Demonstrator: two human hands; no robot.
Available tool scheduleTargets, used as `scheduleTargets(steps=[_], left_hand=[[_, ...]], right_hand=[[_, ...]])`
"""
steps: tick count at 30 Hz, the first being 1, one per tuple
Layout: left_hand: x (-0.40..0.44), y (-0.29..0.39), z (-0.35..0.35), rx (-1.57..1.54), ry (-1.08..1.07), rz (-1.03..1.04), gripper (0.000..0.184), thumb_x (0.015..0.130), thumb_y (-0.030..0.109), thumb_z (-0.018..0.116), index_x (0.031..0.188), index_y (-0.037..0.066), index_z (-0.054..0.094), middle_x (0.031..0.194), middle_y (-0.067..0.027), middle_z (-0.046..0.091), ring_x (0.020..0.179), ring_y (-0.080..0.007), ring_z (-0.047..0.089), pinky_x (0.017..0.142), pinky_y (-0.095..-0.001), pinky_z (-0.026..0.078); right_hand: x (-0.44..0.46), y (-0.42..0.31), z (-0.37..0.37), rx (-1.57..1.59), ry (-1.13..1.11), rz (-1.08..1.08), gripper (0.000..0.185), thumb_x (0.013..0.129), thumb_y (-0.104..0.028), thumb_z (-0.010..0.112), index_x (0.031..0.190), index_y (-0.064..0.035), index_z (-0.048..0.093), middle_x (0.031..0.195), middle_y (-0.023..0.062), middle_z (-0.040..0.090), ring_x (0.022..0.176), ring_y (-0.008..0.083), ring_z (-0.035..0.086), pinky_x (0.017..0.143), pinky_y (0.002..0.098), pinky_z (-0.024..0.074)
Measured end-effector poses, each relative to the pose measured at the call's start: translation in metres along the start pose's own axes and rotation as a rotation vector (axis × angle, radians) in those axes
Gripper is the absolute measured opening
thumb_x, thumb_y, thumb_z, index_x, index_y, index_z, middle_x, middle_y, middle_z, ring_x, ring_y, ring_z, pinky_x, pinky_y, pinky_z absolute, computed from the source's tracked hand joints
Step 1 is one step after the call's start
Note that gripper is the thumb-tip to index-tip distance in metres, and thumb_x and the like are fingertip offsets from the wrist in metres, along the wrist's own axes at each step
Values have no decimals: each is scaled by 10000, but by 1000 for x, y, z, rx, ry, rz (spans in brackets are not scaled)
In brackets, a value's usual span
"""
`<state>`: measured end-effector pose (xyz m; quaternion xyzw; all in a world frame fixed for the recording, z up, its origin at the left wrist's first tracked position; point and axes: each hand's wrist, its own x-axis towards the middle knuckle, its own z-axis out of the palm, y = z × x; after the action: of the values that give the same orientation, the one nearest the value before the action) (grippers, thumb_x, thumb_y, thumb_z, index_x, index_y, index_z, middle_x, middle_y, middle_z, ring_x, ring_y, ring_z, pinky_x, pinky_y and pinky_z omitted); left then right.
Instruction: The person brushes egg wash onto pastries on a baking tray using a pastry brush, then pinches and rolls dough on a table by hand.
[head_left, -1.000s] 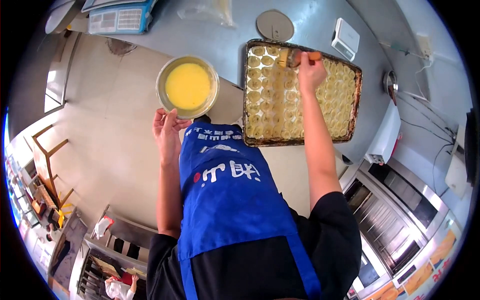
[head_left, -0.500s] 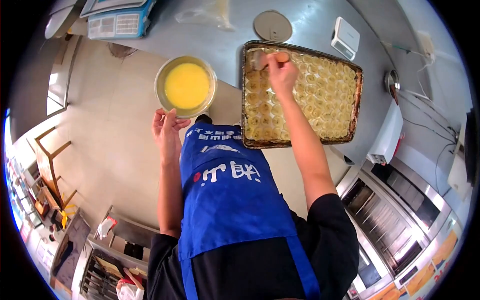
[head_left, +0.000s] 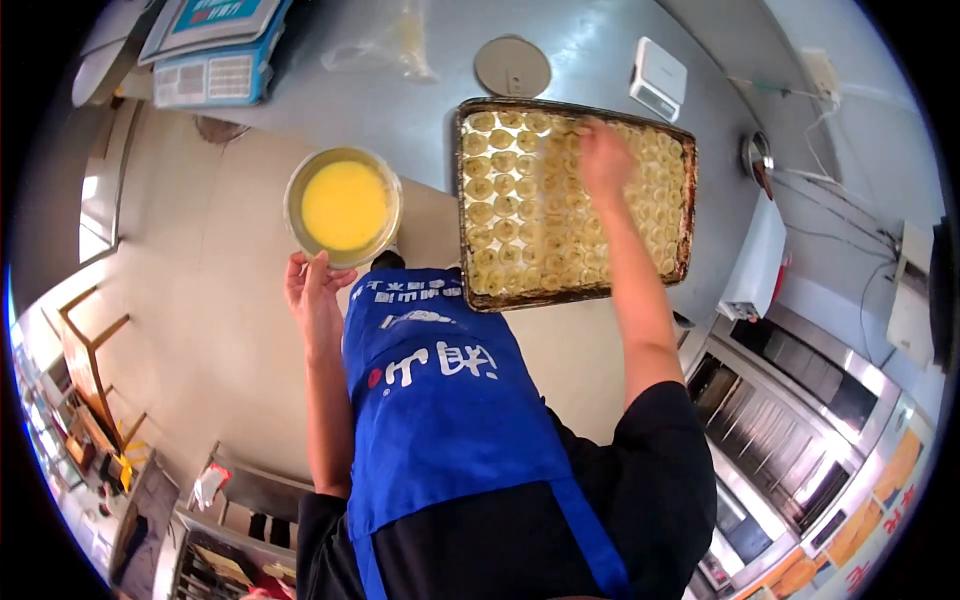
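While my left hand pinches the near rim of the bowl, thumb and fingers on the edge, my right hand is over the tray, motion-blurred; can't tell its grip or what's in it. Surface: grey, smooth, shiny table, tray on it, near-left corner past the edge. Bowl is off the table's edge, left of the tray, above the beige floor. Room: pale wall and metal oven to the right, wooden chair far left. Counts: one tray, one bowl of yellow liquid, one round grey disc, one small white device, one clear bag. Pale rounds in the tray: dozens, in rows, too blurred for an exact number.
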<state>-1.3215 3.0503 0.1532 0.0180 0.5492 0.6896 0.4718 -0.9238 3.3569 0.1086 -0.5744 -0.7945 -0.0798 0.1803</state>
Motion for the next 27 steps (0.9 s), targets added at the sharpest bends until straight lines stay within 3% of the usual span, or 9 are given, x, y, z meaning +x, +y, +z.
scheduleTargets(steps=[2, 4, 8, 10, 14, 17, 22, 25, 27], left_hand=[[1, -2, -2, -3, -32, -21, 129, 1040, 45, 670, 1101, 71, 559, 871, -78, 717, 697, -195, 762, 683, -351, 687], [4, -3, -5, 6, -23, -15, 135, 1042, 46, 667, 1114, 77, 558, 894, -86, 729, 704, -195, 765, 688, -352, 690], [6, 0, -7, 51, -75, -16, 124, 1044, 51, 663, 1101, 75, 555, 858, -86, 736, 711, -198, 769, 682, -346, 684], [1, -3, -2, 56, -56, -11, 118, 1044, 54, 659, 1090, 71, 552, 848, -86, 738, 708, -198, 769, 683, -340, 678], [-16, -20, 7, 48, -3, 31, 111, 1042, 58, 663, 1085, 71, 562, 859, -84, 740, 707, -191, 763, 690, -324, 672], [-31, -37, 23, 57, 60, 79, 109, 1038, 61, 671, 1083, 79, 574, 870, -77, 740, 721, -184, 760, 704, -316, 671], [-57, -63, 43, -33, 185, 114, 103, 1027, 43, 676, 1073, 70, 588, 875, -72, 725, 740, -178, 754, 723, -305, 669], [-67, -67, 59, -34, 230, 131, 96, 1028, 31, 667, 1068, 62, 586, 867, -69, 716, 736, -179, 753, 724, -311, 674], [-72, -68, 65, -29, 226, 135, 95, 1028, 28, 664, 1063, 64, 584, 868, -68, 717, 738, -182, 756, 725, -315, 678]], right_hand=[[-2, -59, -6, 329, -22, -16, 200, 973, -295, 744, 1059, -117, 778, 933, 66, 769, 812, 273, 731, 693, 392, 583], [-4, -95, -15, 655, -251, 118, 221, 1002, -326, 741, 1026, -109, 781, 898, 42, 788, 717, 212, 715, 668, 355, 573], [-6, -59, 3, 892, -365, 251, 199, 1016, -303, 745, 989, -109, 778, 887, 34, 804, 689, 142, 697, 625, 304, 556], [0, -6, 13, 1098, -305, 544, 143, 1004, -241, 762, 959, -106, 773, 905, 45, 809, 704, 115, 706, 584, 261, 547], [18, 104, -11, 1066, -139, 741, 150, 978, -208, 789, 980, -62, 756, 916, 57, 784, 757, 104, 722, 580, 253, 558], [15, 203, -12, 954, -65, 675, 160, 991, -209, 776, 997, -55, 731, 897, 48, 763, 747, 124, 720, 576, 267, 554], [10, 293, -24, 769, -41, 705, 175, 1003, -206, 765, 983, -41, 710, 892, 55, 762, 735, 128, 718, 576, 264, 538], [10, 312, -26, 690, 19, 820, 212, 966, -261, 788, 973, -51, 758, 781, 79, 749, 704, 179, 725, 592, 360, 549], [15, 316, -30, 202, -3, 599, 259, 981, -322, 741, 956, -65, 756, 819, 134, 767, 740, 308, 741, 672, 441, 570]])
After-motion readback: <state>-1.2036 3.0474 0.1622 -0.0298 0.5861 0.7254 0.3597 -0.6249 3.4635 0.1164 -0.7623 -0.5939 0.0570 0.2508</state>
